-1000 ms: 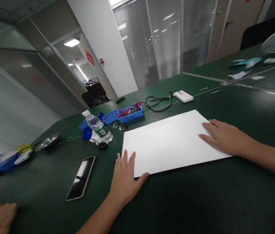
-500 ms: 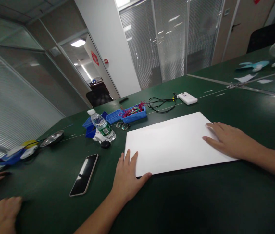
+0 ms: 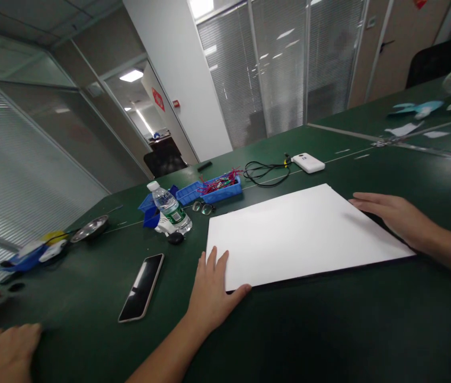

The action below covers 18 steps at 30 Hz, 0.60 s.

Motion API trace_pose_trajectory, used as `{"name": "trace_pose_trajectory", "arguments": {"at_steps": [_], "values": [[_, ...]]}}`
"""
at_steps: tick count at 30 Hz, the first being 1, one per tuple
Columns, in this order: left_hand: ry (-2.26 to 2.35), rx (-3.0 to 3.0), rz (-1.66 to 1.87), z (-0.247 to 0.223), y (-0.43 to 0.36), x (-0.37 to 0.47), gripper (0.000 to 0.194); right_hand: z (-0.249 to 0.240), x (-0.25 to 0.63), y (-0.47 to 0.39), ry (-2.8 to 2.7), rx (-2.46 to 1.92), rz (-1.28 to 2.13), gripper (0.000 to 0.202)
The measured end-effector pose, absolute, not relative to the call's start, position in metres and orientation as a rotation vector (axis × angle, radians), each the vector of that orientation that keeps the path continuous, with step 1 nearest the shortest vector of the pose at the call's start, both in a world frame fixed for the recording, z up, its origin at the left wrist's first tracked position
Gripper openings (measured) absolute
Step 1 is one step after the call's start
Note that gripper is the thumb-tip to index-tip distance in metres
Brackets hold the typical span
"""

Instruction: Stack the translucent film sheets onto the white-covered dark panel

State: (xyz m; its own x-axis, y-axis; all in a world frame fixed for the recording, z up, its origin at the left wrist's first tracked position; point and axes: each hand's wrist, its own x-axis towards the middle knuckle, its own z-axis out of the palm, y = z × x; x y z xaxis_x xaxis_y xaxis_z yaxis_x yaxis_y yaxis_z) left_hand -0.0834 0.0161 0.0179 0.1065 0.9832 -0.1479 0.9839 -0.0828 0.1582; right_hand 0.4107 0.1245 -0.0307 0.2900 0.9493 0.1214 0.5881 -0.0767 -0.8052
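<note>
A large white sheet (image 3: 289, 239), perhaps paper or thin board, lies flat on the dark green table (image 3: 313, 330). My left hand (image 3: 211, 295) rests on its near left corner, fingers spread and the thumb along the near edge. At the sheet's right edge is my right hand (image 3: 395, 215), turned on its side with the fingers stretched out and the palm toward the sheet. Whether its fingertips touch the edge I cannot tell. Neither hand grips anything.
Left of the sheet lie a phone (image 3: 141, 287), a water bottle (image 3: 171, 210), a black mouse-like object (image 3: 175, 238) and glasses (image 3: 203, 207). Behind are a blue tray (image 3: 222, 192) of red wires, a black cable (image 3: 263, 173) and a white device (image 3: 308, 163). Another person's hands (image 3: 7, 351) are at far left.
My right hand has shifted right, off the sheet's surface to its right edge, and turned onto its side. My left hand stays at the near left corner. The other person's far hand has drawn back left.
</note>
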Motion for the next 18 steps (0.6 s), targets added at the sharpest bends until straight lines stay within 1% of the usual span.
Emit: {"name": "trace_pose_trajectory", "arguments": {"at_steps": [2, 5, 7, 11, 18], "values": [[1.967, 2.159, 0.005, 0.019, 0.016, -0.083, 0.111, -0.022, 0.410, 0.124, -1.240, -1.638, 0.737, 0.058], [1.969, 2.155, -0.010, 0.020, 0.015, -0.082, 0.111, -0.010, 0.408, 0.121, -1.023, -1.454, 0.964, 0.060], [1.968, 2.160, -0.014, 0.020, 0.015, -0.082, 0.111, -0.004, 0.406, 0.118, -0.920, -1.357, 1.054, 0.060], [1.966, 2.171, 0.044, 0.016, 0.015, -0.085, 0.111, 0.004, 0.400, 0.112, -0.785, -1.223, 1.134, 0.059], [1.976, 2.204, 0.056, 0.013, 0.015, -0.086, 0.110, 0.006, 0.390, 0.108, -0.623, -1.164, 1.225, 0.064]]}}
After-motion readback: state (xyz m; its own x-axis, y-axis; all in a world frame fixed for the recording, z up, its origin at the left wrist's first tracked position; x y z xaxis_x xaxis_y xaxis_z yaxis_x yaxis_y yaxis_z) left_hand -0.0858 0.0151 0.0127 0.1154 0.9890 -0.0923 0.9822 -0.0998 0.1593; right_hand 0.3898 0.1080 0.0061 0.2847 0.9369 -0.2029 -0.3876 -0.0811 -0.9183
